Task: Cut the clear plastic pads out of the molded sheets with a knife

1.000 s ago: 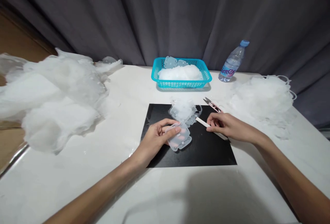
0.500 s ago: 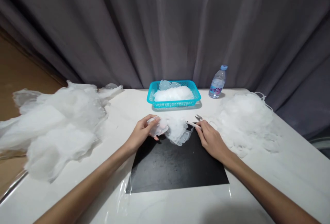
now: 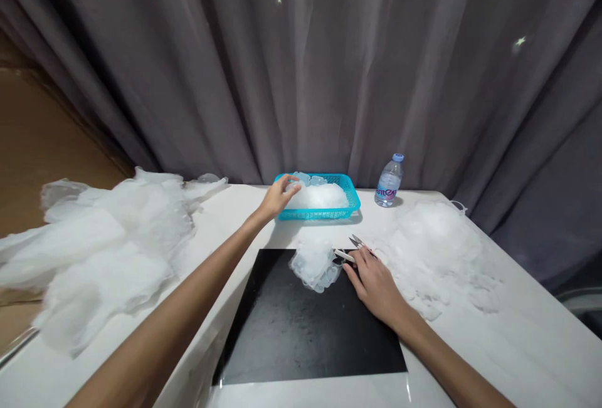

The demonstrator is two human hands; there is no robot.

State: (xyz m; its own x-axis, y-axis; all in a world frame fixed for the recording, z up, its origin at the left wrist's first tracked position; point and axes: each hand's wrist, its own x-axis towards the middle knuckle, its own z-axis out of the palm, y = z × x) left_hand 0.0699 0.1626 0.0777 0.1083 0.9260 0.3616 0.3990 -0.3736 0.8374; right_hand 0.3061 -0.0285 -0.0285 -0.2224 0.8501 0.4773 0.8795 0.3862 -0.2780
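Note:
My left hand [image 3: 277, 197] is over the left end of a turquoise basket [image 3: 314, 214], thumb and fingers apart, with no piece visible between them. In the basket lie fluffy white material [image 3: 328, 196] and translucent cut pieces [image 3: 308, 180]. Low on the black mat's right side, my right hand [image 3: 375, 279] is closed around small snips [image 3: 358, 242], their blades pointing away. A slim white tool [image 3: 343, 256] also sticks out from its fingers, kind unclear. Just left of its tip, a clump of translucent white pieces [image 3: 316, 265] rests on the black mat [image 3: 308, 329].
A large heap of sheer white material [image 3: 122, 232] covers the table's left side. Another white pile of stringy scraps [image 3: 439, 242] lies at right. A water bottle [image 3: 389, 181] stands behind, right of the basket. A grey curtain [image 3: 324, 69] hangs along the back edge.
My left hand has left the clump on the mat, where it held a translucent piece, and moved up to the basket. My right hand keeps its tools beside the clump. The view has tilted upward.

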